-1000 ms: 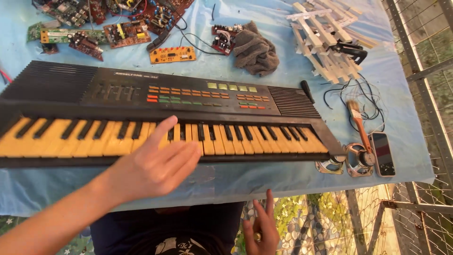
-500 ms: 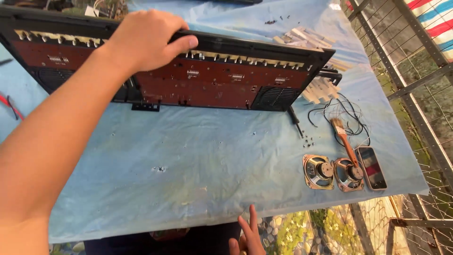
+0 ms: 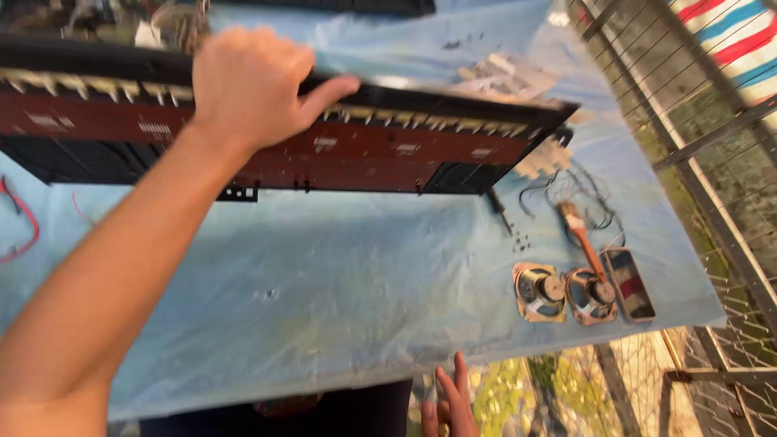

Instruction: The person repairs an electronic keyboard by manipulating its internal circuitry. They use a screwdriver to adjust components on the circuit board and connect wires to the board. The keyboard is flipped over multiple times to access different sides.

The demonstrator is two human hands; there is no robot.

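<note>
- Gripping the tipped-up keyboard by its top edge, left hand fingers curled shut over it.
- Running left-right, underside facing the camera.
- Hanging loosely open: right hand.
- Lying nearby: two speakers.

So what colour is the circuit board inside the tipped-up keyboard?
Reddish-brown long circuit board, seen in the head view.

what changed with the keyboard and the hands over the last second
The left hand, which lay flat on the keys a second ago, now grips the top edge of the keyboard. The keyboard has been tipped up off the blue sheet, so its reddish-brown underside faces the camera. The right hand stays low at the table's near edge, holding nothing. The two small speakers and the phone lie where they were.
</note>
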